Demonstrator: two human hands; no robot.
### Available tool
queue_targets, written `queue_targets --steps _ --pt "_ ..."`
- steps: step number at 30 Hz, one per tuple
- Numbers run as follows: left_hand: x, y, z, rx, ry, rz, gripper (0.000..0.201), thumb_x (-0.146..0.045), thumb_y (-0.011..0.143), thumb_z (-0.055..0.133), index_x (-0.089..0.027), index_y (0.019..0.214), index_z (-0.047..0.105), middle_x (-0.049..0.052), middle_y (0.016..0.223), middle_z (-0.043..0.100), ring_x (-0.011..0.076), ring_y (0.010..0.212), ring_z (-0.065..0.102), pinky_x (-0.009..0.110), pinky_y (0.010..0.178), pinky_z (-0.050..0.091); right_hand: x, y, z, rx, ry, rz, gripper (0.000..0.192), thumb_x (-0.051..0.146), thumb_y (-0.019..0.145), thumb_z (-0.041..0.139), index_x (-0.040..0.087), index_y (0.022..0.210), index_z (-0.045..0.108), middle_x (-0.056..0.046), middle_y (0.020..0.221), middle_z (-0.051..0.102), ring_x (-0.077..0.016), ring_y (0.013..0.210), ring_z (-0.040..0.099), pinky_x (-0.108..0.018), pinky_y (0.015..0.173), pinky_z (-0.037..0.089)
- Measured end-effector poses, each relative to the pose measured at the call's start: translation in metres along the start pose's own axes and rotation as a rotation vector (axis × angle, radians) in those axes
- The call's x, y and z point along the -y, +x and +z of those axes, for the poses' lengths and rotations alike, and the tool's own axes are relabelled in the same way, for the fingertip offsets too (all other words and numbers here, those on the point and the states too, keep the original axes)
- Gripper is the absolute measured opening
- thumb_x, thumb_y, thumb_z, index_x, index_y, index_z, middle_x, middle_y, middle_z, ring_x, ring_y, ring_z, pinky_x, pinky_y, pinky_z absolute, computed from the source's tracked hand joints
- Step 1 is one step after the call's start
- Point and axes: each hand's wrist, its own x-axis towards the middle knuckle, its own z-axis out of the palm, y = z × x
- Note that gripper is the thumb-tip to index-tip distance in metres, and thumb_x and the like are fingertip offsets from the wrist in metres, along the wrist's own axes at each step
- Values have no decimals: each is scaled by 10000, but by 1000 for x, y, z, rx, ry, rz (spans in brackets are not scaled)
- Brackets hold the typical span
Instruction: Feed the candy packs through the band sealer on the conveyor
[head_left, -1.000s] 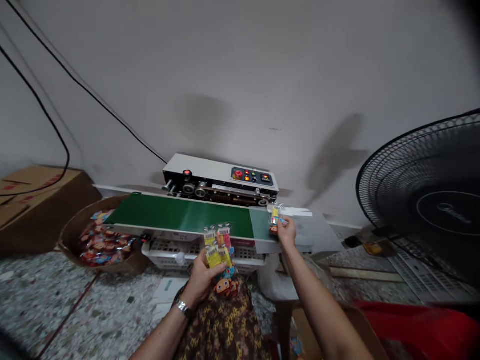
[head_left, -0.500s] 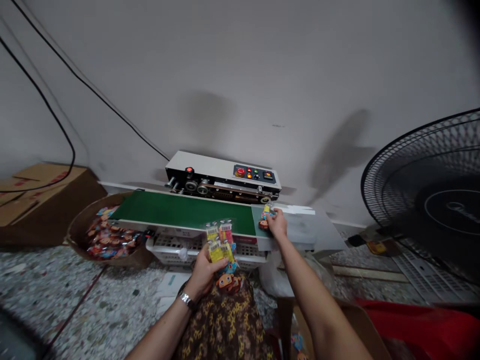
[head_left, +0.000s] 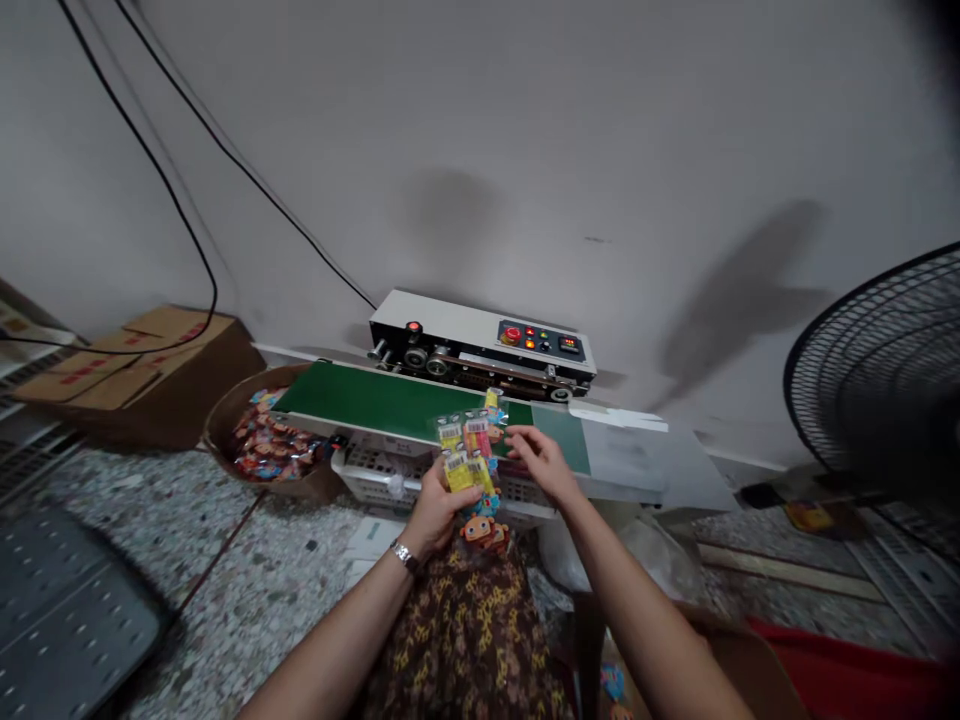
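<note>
My left hand grips several clear plastic packets in a fan, in front of the belt. They carry yellow and pink barcode labels, with brown and blue cartoon figures at the lower end. A single packet lies on the green conveyor belt, its top at the sealing machine's front edge and its lower part partly behind the held packets. Just right of it is my right hand, fingers stretched and apart, with nothing visible in them. Behind the belt stands the band sealing machine, its panel lights lit.
A round bin of filled packets stands at the belt's left end, beside a cardboard box. Under the belt is a white basket. A translucent sheet covers the belt's right end. A black fan stands at right.
My right hand has let go of the single packet and moved left from the translucent sheet. That packet is now farther left, on the green belt. My left hand keeps its packets; the view has shifted left.
</note>
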Motion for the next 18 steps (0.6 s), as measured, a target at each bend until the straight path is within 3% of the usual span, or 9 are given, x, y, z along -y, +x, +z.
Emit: queue_targets --steps 2,5,8,13,15,18 --pt "-1 0 2 10 -6 1 553 -124 520 777 -152 1013 526 70 897 688 192 723 654 349 721 519 12 -13 14 54 62 -38 310 453 792 504 180 898 608 -20 778 611 -134 664 548 -224 585 420" --pt "-2 -2 4 21 -2 8 535 -126 529 773 -156 1006 533 70 904 691 204 740 657 346 715 518 19 -20 23 -97 -9 -98 259 410 814 489 173 776 585 3 674 563 -117 609 502 -209 556 388" --pt "-1 -3 5 -1 23 17 517 -138 527 777 -164 989 545 59 888 698 208 763 656 326 707 514 19 -20 26 -234 0 -84 250 407 821 474 177 846 569 -4 716 570 -121 631 511 -213 567 402" --pt "1 -3 4 21 49 8 548 -151 509 787 -159 999 541 72 903 696 209 775 651 311 701 512 13 -17 34 -181 255 -57 283 394 761 567 183 945 524 -35 838 600 -139 745 569 -245 663 460" --pt "3 -3 2 17 58 -13 556 -146 503 789 -162 999 540 67 902 693 198 760 648 296 686 511 5 -12 27 -268 267 -61 295 400 752 574 184 941 505 -31 818 606 -137 728 579 -250 661 466" --pt "8 -4 -3 -8 46 -59 542 -144 503 787 -170 985 540 47 861 692 181 715 644 296 676 511 -16 0 -10 -442 90 -16 380 441 783 499 157 1033 461 -33 765 617 -137 657 591 -240 601 451"
